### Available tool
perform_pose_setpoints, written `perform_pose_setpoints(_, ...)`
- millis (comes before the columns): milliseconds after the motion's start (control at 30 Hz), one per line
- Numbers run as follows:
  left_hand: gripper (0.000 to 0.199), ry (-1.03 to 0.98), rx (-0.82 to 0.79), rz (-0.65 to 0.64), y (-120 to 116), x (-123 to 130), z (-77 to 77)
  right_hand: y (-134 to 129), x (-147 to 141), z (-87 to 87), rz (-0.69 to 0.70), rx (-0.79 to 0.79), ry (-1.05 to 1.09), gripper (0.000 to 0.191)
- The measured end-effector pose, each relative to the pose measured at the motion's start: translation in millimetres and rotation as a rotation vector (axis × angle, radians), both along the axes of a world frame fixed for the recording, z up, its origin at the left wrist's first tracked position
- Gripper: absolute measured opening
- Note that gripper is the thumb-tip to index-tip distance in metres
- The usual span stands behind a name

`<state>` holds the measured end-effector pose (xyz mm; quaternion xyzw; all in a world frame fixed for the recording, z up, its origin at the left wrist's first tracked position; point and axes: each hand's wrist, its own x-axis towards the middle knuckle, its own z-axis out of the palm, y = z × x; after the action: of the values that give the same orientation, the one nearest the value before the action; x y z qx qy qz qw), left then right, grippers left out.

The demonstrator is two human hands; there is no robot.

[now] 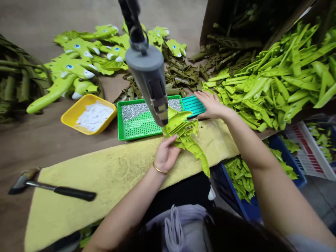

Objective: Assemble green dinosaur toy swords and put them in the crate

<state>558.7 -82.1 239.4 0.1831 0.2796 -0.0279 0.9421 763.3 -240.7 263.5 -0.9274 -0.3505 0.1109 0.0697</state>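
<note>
While the left hand [167, 153] grips the near left side of the green shell [181, 132], thumb on top, the shell lies ahead and rightward of that hand, its long axis slanting from the tail [200, 157] at the near edge of the yellow pad [105, 171], away and leftward toward the tip of the hanging screwdriver [146, 75]. Sideways room runs left along the pad toward the hammer [65, 190]. Farther away, the right hand [212, 106] rests, fingers extended, on the teal tray [193, 105] adjoining the green screw tray [141, 126], with the pile of green parts [273, 82] bounding movement to the right.
</note>
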Motion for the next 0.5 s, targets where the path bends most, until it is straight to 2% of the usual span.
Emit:
perform_pose_setpoints(67, 0.039, 0.04, -0.007, -0.03, 1, -6, 2.8, 6, 21, -0.6, 0.097, -0.171, 0.084, 0.119)
perform_pose_setpoints(200, 0.036, 0.107, -0.004, -0.088, 4, -21, 4.6, 21, 39, 3.1, 0.147, -0.303, 0.091, 0.12)
perform_pose_setpoints(367, 0.036, 0.16, 0.008, -0.12, 9, -31, 3.4, 16, 43, 25.4, 0.141, -0.265, 0.069, 0.113)
perform_pose_setpoints(500, 0.036, 0.173, 0.016, -0.125, 18, -34, 6.1, -5, 17, 39.7, 0.161, -0.173, 0.04, 0.11)
